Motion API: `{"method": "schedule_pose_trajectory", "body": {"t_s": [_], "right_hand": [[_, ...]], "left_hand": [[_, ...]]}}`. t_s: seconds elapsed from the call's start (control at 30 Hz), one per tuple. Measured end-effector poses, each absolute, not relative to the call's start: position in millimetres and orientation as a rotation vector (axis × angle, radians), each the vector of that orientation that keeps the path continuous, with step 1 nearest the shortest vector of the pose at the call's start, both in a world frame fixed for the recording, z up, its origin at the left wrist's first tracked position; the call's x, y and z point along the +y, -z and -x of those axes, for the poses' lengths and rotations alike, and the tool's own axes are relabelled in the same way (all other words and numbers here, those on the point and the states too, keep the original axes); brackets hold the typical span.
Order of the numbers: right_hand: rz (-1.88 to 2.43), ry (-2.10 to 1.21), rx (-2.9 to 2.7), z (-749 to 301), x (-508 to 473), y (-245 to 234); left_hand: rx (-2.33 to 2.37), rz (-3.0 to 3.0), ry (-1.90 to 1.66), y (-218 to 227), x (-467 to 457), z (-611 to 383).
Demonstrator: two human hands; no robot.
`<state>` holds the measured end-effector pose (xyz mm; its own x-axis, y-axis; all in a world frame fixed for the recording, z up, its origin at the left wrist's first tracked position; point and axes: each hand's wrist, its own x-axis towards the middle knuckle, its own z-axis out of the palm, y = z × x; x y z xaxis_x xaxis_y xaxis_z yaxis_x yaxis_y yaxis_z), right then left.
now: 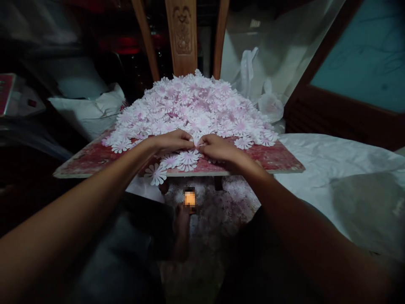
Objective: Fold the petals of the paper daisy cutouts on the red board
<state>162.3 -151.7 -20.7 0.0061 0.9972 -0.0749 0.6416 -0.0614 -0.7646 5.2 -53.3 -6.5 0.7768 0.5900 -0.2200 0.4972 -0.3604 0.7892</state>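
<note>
Pinching a flower (195,142) between left hand (173,141) and right hand (217,147), faced a flower pile (196,101) just beyond, on red board (85,159) before carved wood (182,38).

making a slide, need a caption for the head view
Left hand and right hand close together at a heap of pale flowers on a red board.

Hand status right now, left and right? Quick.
Left hand: closed, fingertips pinching a pale flower piece, mostly hidden.
Right hand: closed, fingertips pinching at the same spot; whether it is the same piece cannot be told.
</note>
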Motion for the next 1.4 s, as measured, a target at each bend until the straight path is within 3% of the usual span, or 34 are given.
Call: {"method": "schedule_pose_trajectory", "body": {"t_s": [1.4], "right_hand": [[1.779,-0.807,-1.700,-162,-155,14]], "left_hand": [[0.903,-2.095,-0.238,14,-64,-6]]}}
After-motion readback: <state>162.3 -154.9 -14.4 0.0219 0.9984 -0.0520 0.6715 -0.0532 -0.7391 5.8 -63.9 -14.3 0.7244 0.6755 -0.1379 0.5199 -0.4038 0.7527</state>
